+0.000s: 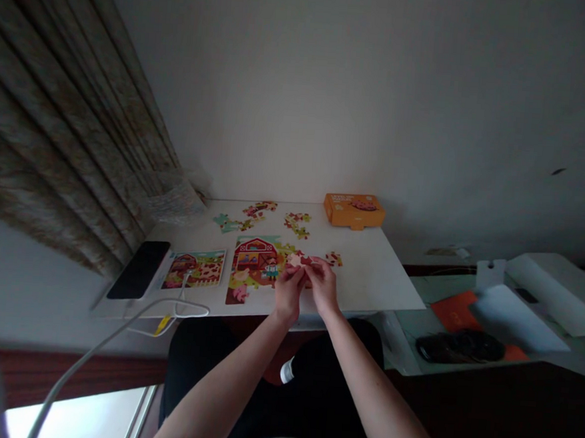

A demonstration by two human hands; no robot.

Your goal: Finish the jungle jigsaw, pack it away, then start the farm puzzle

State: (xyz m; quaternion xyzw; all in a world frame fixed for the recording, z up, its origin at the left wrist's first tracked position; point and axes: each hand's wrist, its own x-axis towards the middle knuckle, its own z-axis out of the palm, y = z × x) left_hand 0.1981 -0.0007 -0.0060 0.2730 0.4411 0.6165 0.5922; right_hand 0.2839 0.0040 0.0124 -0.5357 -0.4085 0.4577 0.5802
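Observation:
My left hand (289,291) and my right hand (322,285) meet at the right side of a partly assembled jigsaw puzzle (254,260) with a red barn. Both hands have their fingers closed on white-and-brown puzzle pieces (298,259), raised in front of me; the fingers hide part of them and I cannot tell how many there are. Just beyond my right hand lies a loose puzzle piece (334,258). To the left of the puzzle is a reference picture card (193,269) of a barn and a spotted cow.
Loose pieces lie farther back, in a left group (227,223) and a middle group (298,225). An orange box (354,211) stands at the back right of the white table (369,271). A black phone (139,270) and a white cable (193,307) are at the left.

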